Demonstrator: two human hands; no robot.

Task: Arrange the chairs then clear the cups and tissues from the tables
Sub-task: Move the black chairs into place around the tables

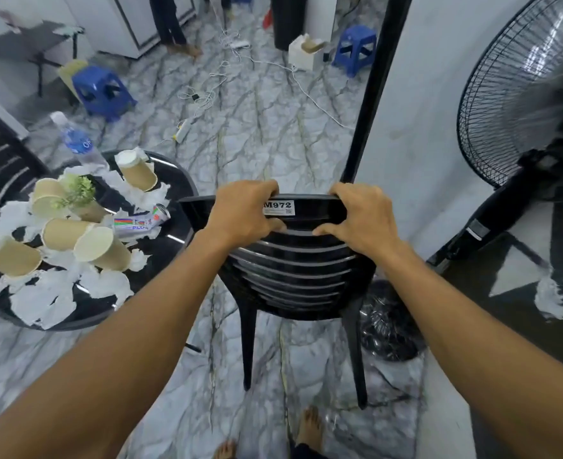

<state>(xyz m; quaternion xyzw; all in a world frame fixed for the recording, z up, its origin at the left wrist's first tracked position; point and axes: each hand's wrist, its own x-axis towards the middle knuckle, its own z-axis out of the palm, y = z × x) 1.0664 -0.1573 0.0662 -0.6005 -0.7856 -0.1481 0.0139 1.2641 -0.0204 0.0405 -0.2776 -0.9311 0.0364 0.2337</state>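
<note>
A black fan [511, 94] stands right, blue stool [103, 91] and white cables [218, 76] on the marble floor [257, 134].

Left hand [240, 212], right hand [362, 217] grip black chair [293, 270] backrest beside cluttered table [174, 240].

A white sticker [278, 207] on the top rail of the black plastic chair [293, 260], at the centre of the frame, reads "M972" in bold black characters. The finer print and square code beneath are too small to read. On the table [165, 248] at left, a can [141, 222] lying on its side shows "PLU" in blue. The water bottle [74, 140] at upper left carries a blue label, its white letters too blurred to read.
</note>
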